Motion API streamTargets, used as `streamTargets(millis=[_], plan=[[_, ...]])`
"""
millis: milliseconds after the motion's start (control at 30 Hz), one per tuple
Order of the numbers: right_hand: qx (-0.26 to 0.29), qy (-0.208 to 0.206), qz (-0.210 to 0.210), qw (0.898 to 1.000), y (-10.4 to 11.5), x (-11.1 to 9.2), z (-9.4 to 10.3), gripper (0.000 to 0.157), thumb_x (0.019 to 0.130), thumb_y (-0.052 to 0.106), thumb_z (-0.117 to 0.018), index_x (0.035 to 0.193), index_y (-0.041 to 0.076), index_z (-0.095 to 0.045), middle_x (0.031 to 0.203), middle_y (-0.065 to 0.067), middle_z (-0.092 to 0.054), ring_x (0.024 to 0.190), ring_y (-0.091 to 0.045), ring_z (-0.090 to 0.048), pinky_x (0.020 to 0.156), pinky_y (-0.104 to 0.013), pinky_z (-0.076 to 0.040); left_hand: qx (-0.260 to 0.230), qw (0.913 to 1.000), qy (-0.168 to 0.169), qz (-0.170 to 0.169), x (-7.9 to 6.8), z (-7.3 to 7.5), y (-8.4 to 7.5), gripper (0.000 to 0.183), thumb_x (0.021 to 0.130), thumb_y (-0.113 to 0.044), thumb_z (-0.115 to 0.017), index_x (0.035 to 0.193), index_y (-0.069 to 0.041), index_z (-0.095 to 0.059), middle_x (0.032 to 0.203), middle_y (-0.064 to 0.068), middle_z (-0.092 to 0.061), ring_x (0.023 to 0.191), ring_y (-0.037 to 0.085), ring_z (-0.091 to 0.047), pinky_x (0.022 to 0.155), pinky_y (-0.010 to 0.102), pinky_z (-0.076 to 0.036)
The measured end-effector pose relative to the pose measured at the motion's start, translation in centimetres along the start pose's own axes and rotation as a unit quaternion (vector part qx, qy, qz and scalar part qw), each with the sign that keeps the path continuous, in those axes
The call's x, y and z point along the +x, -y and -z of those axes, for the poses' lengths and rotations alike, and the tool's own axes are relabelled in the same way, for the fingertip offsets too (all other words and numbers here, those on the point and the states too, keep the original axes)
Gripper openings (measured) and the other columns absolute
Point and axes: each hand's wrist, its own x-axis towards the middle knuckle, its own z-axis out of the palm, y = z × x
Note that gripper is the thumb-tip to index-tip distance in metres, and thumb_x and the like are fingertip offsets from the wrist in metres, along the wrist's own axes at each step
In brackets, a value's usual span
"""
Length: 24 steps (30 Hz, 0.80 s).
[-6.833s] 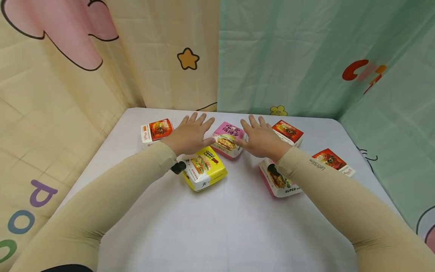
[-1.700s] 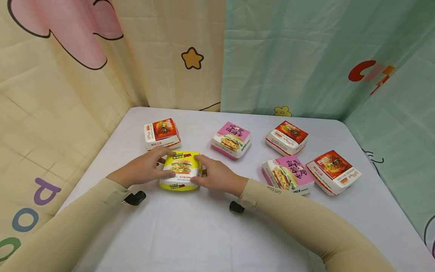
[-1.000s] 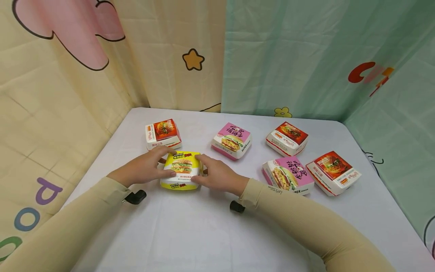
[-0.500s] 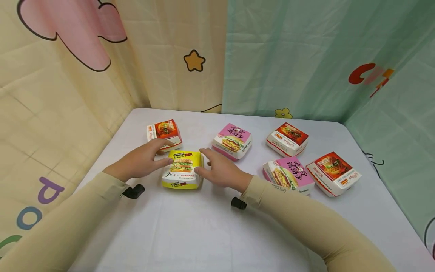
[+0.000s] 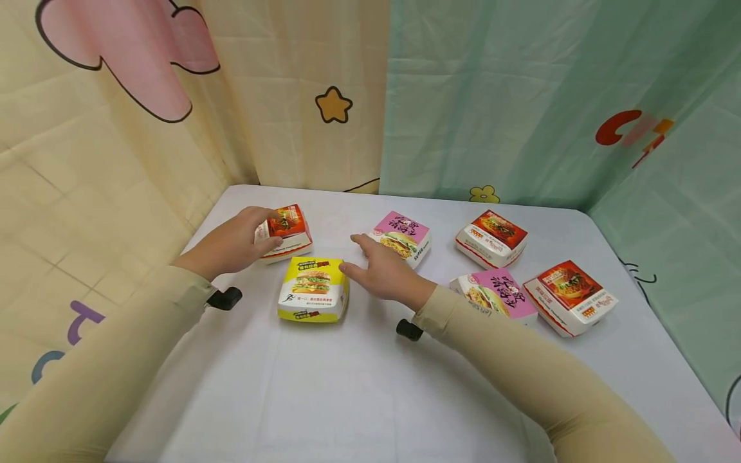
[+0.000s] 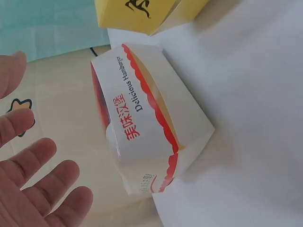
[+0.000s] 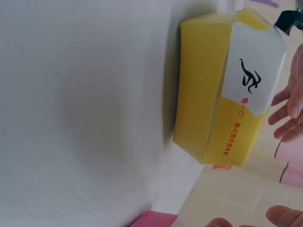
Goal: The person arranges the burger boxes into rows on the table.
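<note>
A yellow-and-white burger box (image 5: pixel 312 289) stands closed on the white table, with neither hand holding it. My left hand (image 5: pixel 231 243) hovers at the red-and-white burger box (image 5: pixel 292 244) at the back left and covers part of its lid. In the left wrist view a gap shows between the spread fingers (image 6: pixel 61 184) and that burger box (image 6: pixel 142 104). My right hand (image 5: pixel 386 270) is in the air right of the yellow box, fingers extended. It partly hides a pink burger box (image 5: pixel 405 231) behind it.
Two more red-and-white burger boxes (image 5: pixel 492 238) (image 5: pixel 570 296) and another pink burger box (image 5: pixel 498 292) are on the right. The white table (image 5: pixel 324 399) backs onto a beige and green curtain (image 5: pixel 498 96).
Both hands held the yellow box and turned it to face squarely forward, then let go. The left hand has moved back to the red-and-white box; the right has lifted away toward the pink box.
</note>
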Motion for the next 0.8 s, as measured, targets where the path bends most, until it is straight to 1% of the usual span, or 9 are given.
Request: streamTargets(millis=[67, 133, 233, 333, 467, 533, 633, 800], plan=[[-0.006, -0.007, 0.003, 1.000, 0.0, 0.3, 0.1, 0.075, 0.102, 0.048, -0.066, 0.164, 0.016, -0.036, 0.167, -0.010, -0.044, 0.144, -0.030, -0.055, 0.117, -0.049, -0.048, 0.002, 1.0000, 0.000, 0.002, 0.4, 0.2, 0.2, 0.064, 0.104, -0.038, -0.064, 0.157, -0.007, -0.043, 0.163, 0.021, -0.040, 0.149, 0.044, -0.040, 0.121, 0.064, -0.036], [-0.009, -0.014, 0.007, 1.000, 0.0, 0.5, 0.2, 0.075, 0.102, 0.047, -0.066, 0.163, 0.015, -0.037, 0.168, -0.010, -0.041, 0.143, -0.030, -0.057, 0.117, -0.048, -0.048, 0.005, 1.0000, 0.001, 0.003, 0.6, 0.3, 0.3, 0.066, 0.103, -0.038, -0.064, 0.159, -0.008, -0.041, 0.164, 0.021, -0.038, 0.151, 0.045, -0.038, 0.122, 0.065, -0.035], [-0.017, -0.021, 0.013, 1.000, 0.1, 0.9, 0.3, 0.074, 0.103, 0.047, -0.065, 0.163, 0.015, -0.038, 0.171, -0.010, -0.035, 0.146, -0.030, -0.054, 0.118, -0.048, -0.047, 0.016, 0.9998, 0.007, 0.005, 1.0, 0.4, 0.4, 0.071, 0.103, -0.040, -0.063, 0.163, -0.010, -0.037, 0.169, 0.022, -0.031, 0.154, 0.047, -0.032, 0.123, 0.067, -0.032], [-0.033, -0.027, 0.016, 0.999, 0.2, 1.3, 0.4, 0.074, 0.103, 0.049, -0.063, 0.164, 0.016, -0.038, 0.173, -0.011, -0.031, 0.153, -0.031, -0.044, 0.122, -0.051, -0.041, 0.034, 0.9993, 0.016, 0.006, 1.4, 0.4, 0.4, 0.077, 0.104, -0.043, -0.063, 0.166, -0.011, -0.031, 0.172, 0.024, -0.024, 0.158, 0.052, -0.021, 0.124, 0.069, -0.027], [-0.070, -0.030, 0.021, 0.997, 0.5, 1.9, 0.7, 0.075, 0.104, 0.053, -0.059, 0.166, 0.019, -0.034, 0.175, -0.013, -0.024, 0.162, -0.033, -0.027, 0.128, -0.054, -0.031, 0.056, 0.9981, 0.025, 0.009, 2.0, 0.4, 0.5, 0.079, 0.103, -0.043, -0.063, 0.167, -0.011, -0.029, 0.173, 0.026, -0.021, 0.159, 0.055, -0.010, 0.125, 0.071, -0.020], [-0.087, -0.030, 0.024, 0.995, 0.6, 2.2, 0.7, 0.075, 0.105, 0.054, -0.058, 0.167, 0.020, -0.032, 0.176, -0.013, -0.022, 0.163, -0.035, -0.022, 0.130, -0.053, -0.026, 0.061, 0.9976, 0.030, 0.014, 2.2, 0.4, 0.5, 0.078, 0.104, -0.042, -0.063, 0.167, -0.011, -0.029, 0.173, 0.026, -0.021, 0.159, 0.055, -0.010, 0.126, 0.071, -0.019], [-0.106, -0.028, 0.022, 0.994, 0.7, 2.6, 0.8, 0.077, 0.105, 0.055, -0.057, 0.168, 0.021, -0.029, 0.176, -0.013, -0.020, 0.163, -0.038, -0.019, 0.131, -0.053, -0.022, 0.060, 0.9972, 0.038, 0.025, 2.4, 0.5, 0.5, 0.076, 0.105, -0.039, -0.061, 0.167, -0.011, -0.028, 0.173, 0.026, -0.020, 0.159, 0.055, -0.009, 0.126, 0.071, -0.018], [-0.110, -0.023, 0.012, 0.994, 1.0, 3.3, 0.9, 0.078, 0.105, 0.056, -0.057, 0.168, 0.022, -0.028, 0.177, -0.014, -0.018, 0.163, -0.039, -0.017, 0.132, -0.053, -0.019, 0.065, 0.9959, 0.052, 0.036, 2.8, 0.7, 1.0, 0.072, 0.107, -0.036, -0.056, 0.167, -0.009, -0.028, 0.172, 0.028, -0.021, 0.158, 0.056, -0.011, 0.126, 0.071, -0.018]])
